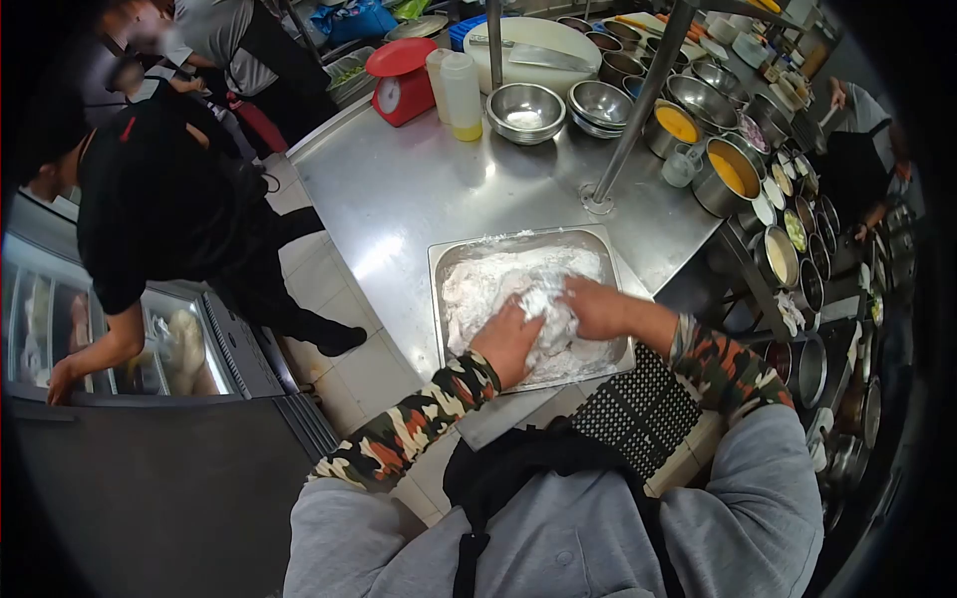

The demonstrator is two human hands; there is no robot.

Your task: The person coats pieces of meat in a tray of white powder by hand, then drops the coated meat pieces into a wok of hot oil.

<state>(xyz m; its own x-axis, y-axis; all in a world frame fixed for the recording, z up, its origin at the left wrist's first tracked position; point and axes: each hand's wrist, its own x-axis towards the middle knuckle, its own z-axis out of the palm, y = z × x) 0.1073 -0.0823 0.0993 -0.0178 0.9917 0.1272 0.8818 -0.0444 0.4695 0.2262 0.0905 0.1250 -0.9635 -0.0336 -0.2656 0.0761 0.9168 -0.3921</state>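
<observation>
Both forearms reach forward from the near side and converge over a tray, elbows bent and held wide. The left hand comes in from the near left, palm down, its fingers bent and a little spread against a white-dusted mass; how firmly it grips cannot be told. The right hand slants in from the right, back upward, fingers curled down into the far right part of the same mass; they are coated and partly hidden, so its hold cannot be told either. The mass lies inside the tray between the hands, lumpy and blurred, amid flour that is dry, powdery and heaped unevenly up to the walls. The tray is shiny metal, rectangular with rounded corners, its rim smeared white. It sits at the near edge of a smooth steel table that throws back bright glare. Camouflage sleeves cover both forearms below soft grey fabric. Farther off stand a red scale, translucent bottles and round, polished bowls. A perforated black mat lies on the tiled floor.
</observation>
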